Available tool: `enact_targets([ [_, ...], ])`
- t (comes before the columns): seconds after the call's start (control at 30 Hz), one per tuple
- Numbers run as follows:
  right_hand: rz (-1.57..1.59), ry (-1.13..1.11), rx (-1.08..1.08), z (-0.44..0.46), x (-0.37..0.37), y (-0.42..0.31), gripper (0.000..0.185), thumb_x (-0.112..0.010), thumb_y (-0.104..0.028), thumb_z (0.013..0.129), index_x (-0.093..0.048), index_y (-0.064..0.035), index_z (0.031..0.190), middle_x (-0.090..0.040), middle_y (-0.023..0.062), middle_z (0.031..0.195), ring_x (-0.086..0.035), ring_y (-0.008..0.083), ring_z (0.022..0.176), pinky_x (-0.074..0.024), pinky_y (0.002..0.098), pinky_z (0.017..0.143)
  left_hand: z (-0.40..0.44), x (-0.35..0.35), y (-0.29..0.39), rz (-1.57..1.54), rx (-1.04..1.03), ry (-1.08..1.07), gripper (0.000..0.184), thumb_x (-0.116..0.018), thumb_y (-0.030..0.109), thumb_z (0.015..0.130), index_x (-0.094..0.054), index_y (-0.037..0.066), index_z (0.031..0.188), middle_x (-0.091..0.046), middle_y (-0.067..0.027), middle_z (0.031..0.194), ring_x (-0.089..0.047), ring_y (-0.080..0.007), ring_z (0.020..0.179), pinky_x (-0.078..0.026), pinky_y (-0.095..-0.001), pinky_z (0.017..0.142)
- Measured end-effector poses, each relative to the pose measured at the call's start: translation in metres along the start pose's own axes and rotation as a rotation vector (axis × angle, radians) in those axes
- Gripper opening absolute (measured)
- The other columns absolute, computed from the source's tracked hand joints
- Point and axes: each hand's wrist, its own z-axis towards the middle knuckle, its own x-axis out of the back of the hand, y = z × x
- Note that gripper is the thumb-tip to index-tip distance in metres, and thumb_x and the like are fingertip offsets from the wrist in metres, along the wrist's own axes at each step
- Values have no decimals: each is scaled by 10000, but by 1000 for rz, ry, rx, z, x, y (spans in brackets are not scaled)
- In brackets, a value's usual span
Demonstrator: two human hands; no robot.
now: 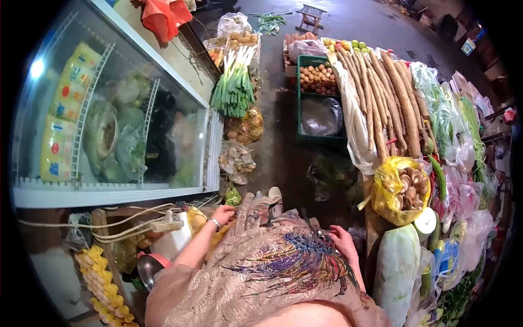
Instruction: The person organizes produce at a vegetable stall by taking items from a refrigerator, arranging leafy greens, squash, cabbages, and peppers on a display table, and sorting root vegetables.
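My left hand (224,214), with a bracelet at the wrist, is low at the left of my patterned clothing (294,256), beside a yellow bag (197,222). Its fingers look loosely spread, with no held object visible. On the other side, my right hand (341,237) hangs beside the wooden stall edge (375,234), fingers apart and nothing visible in them. To its right are a large pale winter melon (397,267) and a yellow bag of mushrooms (403,191).
A glass-fronted fridge (210,147) stands at the left, with cables (125,235) below it. Green onions (234,87) and bagged produce line the aisle (278,136). Opposite are a green crate (298,117), long brown roots (400,98) and bagged greens (430,92). A stool (310,17) is farther back.
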Motion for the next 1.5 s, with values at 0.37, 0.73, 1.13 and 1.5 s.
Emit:
enact_targets([
  [0.37, -200, 43, 161, 74, 25, -101, 373, -632, -84, 876, -563, -8, 1234, -668, 152, 1085, -645, 209, 982, -510, 315, 861, 39, 51, 30, -302, 26, 93, 396, -599, 58, 859, -539, 37, 1250, -653, -75, 872, -576, -118, 626, -429, -252, 480],
  [0.73, -283, 455, 306, 219, 108, -225, 343, -658, -103, 850, -556, -38, 1171, -613, 138, 949, -614, 255, 835, -505, 364, 782, 48, 35, 147, -233, 45, 78, 349, -554, 75, 912, -541, 73, 1262, -608, -15, 832, -526, -97, 618, -413, -238, 492],
  [1.13, -743, 481, -72, 282, 147, -269, 344, -697, -263, 781, -535, -83, 1026, -644, 195, 936, -621, 382, 913, -480, 466, 804, 116, 71, 107, -93, -241, 210, 278, -642, 121, 831, -679, 82, 1104, -637, 11, 779, -522, -77, 581, -414, -232, 501],
  [1.5, -874, 595, 41, 303, 146, -240, 145, -571, -145, 841, -494, -85, 948, -631, 179, 794, -622, 397, 782, -476, 513, 693, 163, 150, 259, -407, -13, 220, 380, -600, 75, 885, -522, 55, 1256, -658, -71, 927, -594, -122, 667, -460, -245, 506],
])
